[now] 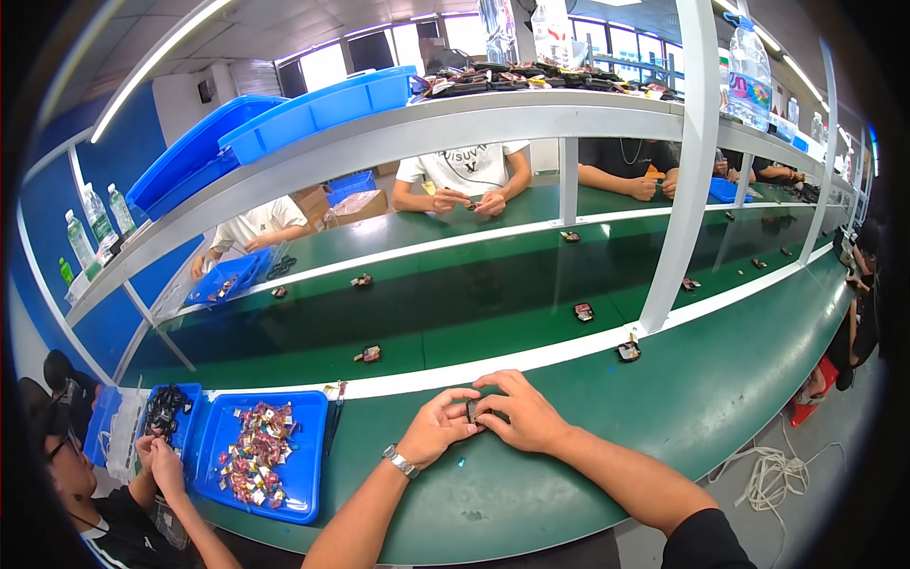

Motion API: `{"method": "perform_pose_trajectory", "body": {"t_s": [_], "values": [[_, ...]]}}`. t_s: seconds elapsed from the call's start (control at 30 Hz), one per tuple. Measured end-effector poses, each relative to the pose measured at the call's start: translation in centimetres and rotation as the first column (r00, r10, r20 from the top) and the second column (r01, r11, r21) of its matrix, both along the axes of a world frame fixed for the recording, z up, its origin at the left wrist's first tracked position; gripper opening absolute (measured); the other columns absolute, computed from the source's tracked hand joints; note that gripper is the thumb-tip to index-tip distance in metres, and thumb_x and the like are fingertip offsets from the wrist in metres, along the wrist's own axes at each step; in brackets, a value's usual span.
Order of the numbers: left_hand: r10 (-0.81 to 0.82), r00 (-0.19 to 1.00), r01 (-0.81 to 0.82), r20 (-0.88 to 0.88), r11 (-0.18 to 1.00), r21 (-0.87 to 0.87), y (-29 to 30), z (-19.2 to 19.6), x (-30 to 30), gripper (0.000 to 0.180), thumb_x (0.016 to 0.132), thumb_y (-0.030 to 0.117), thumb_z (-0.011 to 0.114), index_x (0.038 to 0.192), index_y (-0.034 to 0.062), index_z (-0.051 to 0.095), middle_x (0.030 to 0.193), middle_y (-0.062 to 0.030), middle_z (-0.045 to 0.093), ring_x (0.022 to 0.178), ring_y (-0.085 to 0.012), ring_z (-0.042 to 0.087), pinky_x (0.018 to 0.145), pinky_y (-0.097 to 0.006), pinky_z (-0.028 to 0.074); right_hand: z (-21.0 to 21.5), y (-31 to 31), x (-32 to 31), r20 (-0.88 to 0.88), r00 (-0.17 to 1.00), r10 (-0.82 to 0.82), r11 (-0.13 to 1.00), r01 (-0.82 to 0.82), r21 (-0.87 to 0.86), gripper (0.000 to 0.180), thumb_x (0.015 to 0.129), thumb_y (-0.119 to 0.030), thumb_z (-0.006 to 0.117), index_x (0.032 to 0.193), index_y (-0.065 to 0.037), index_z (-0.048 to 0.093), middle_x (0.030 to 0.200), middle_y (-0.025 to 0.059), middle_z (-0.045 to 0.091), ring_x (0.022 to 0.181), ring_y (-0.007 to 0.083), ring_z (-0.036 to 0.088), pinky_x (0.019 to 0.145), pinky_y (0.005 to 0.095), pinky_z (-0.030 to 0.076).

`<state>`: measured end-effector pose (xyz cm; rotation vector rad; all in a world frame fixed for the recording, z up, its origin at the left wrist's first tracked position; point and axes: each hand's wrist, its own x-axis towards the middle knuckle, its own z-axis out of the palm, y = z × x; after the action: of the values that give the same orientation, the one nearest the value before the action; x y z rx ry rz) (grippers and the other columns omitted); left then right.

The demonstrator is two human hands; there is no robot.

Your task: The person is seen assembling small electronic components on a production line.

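Observation:
My left hand (440, 423) and my right hand (521, 413) meet above the green table. Between their fingertips is a small black plastic case (473, 410), mostly covered by the fingers, so its inside cannot be made out. Both hands are closed on it. Left of my left forearm, a blue tray (318, 465) carries a heap of small parts (256, 453) with reddish, white and yellow bits. Beyond my right hand, a small black case with a pale inside (628, 351) rests by the metal post.
A green conveyor belt (474, 327) with several small units runs behind a white rail (408, 384). A grey post (684, 180) supports a shelf (474, 116) holding blue bins (322, 112). At left, a co-worker's hands (159, 457) are near a tray of black parts (169, 408). Coiled cable (773, 479) lies on the floor.

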<state>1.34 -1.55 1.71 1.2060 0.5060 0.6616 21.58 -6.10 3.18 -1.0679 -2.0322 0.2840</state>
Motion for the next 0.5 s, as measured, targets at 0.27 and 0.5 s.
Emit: {"method": "perform_pose_trajectory", "body": {"t_s": [0.27,0.5], "values": [[0.001,1.0,-0.002,-0.028,0.999,-0.033,0.0,0.39,0.13,0.038,0.093,-0.003,0.053,0.13,0.0015,0.044,0.118,-0.014,0.06,0.11,-0.0205,0.06,0.1,-0.038,0.05,-0.05,0.22,0.23,-0.028,0.999,0.033,0.997,-0.035,-0.064,0.009,0.083,-0.013,0.068,0.088,-0.006,0.067,0.124,0.0083,0.055,0.119,0.0286,0.047,0.096,0.0389,0.044],[0.041,0.997,-0.045,-0.072,0.998,-0.049,-0.12,0.21,-0.04,0.032,0.095,0.001,0.052,0.127,0.0021,0.045,0.113,-0.0125,0.062,0.107,-0.0212,0.062,0.098,-0.039,0.052,-0.04,0.18,0.35,-0.068,0.993,0.096,0.99,-0.102,-0.094,0.01,0.082,-0.013,0.069,0.089,-0.007,0.067,0.123,0.0066,0.056,0.118,0.0274,0.048,0.096,0.0384,0.044]]}}
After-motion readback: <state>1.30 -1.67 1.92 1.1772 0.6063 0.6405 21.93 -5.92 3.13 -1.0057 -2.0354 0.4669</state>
